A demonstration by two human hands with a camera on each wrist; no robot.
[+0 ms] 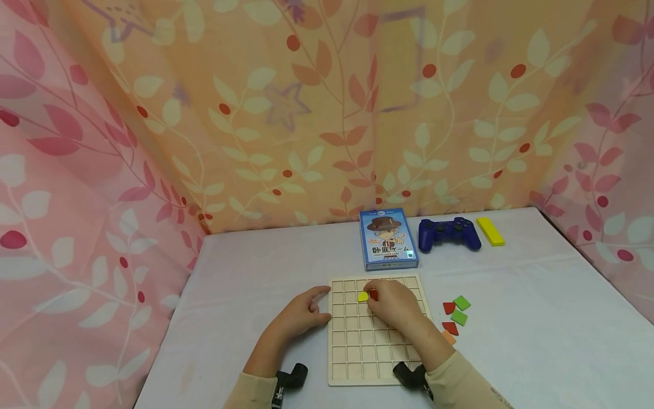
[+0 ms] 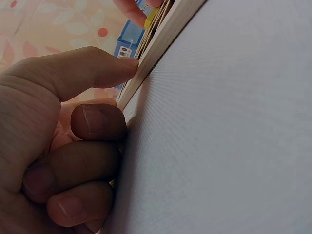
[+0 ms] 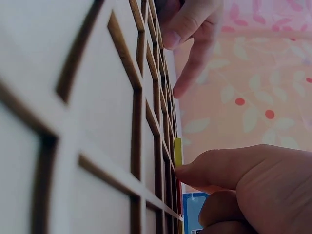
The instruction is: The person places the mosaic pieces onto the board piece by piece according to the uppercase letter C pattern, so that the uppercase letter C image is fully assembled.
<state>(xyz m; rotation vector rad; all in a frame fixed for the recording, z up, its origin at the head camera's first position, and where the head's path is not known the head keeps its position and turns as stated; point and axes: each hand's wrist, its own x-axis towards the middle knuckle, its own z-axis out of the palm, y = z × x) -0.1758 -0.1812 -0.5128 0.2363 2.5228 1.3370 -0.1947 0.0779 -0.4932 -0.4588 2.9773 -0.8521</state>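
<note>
A pale wooden grid board (image 1: 352, 358) lies flat on the white-covered table. At its left edge is my left hand (image 1: 298, 313), thumb and index finger reaching to the rim, the other fingers folded under, as the left wrist view shows. Over the upper part of the board, my right hand (image 1: 395, 301) holds a small red piece (image 1: 374, 295) between thumb and fingers, down at the grid. A small yellow piece (image 1: 363, 296) sits in the grid just left of it. The right wrist view shows the thumb beside the yellow piece (image 3: 178, 151); the palm hides part of the board.
Right of the board lie red pieces (image 1: 450, 328), green pieces (image 1: 459, 317) and an orange piece (image 1: 448, 337). Behind stand a blue game box (image 1: 389, 241), a dark blue game controller (image 1: 449, 234) and a yellow bar (image 1: 490, 232). Patterned curtains (image 1: 286, 142) close off the back and sides.
</note>
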